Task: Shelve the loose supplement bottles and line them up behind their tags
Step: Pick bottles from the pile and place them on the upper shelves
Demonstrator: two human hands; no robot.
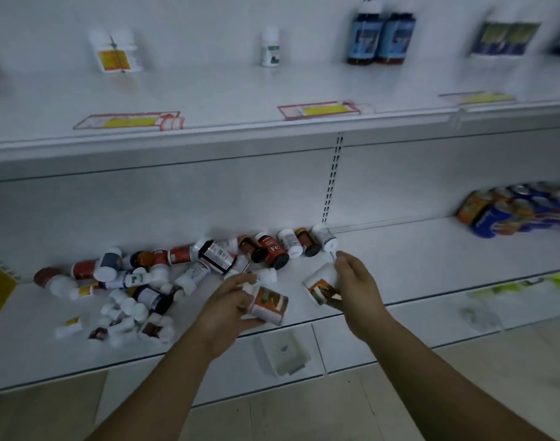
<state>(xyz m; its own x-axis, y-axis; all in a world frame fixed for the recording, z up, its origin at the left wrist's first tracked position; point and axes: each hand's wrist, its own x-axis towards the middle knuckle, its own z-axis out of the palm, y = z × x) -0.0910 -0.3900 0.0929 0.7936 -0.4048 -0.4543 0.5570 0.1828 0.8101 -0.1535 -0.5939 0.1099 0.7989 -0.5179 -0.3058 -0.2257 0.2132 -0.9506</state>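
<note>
Supplement bottles [138, 281]: lying tumbled on their sides toward the left end of the lower shelf [431, 265], reaching back to its rear wall, pointing every way. Smooth cylinders, white, amber and dark, round-capped. Near the front edge, left grip [227, 310] curling round an orange-labelled white bottle [270, 305], holding it tilted. Right grip [356, 288] clasping a second labelled bottle [320, 286], likewise tilted, just beside.
</note>
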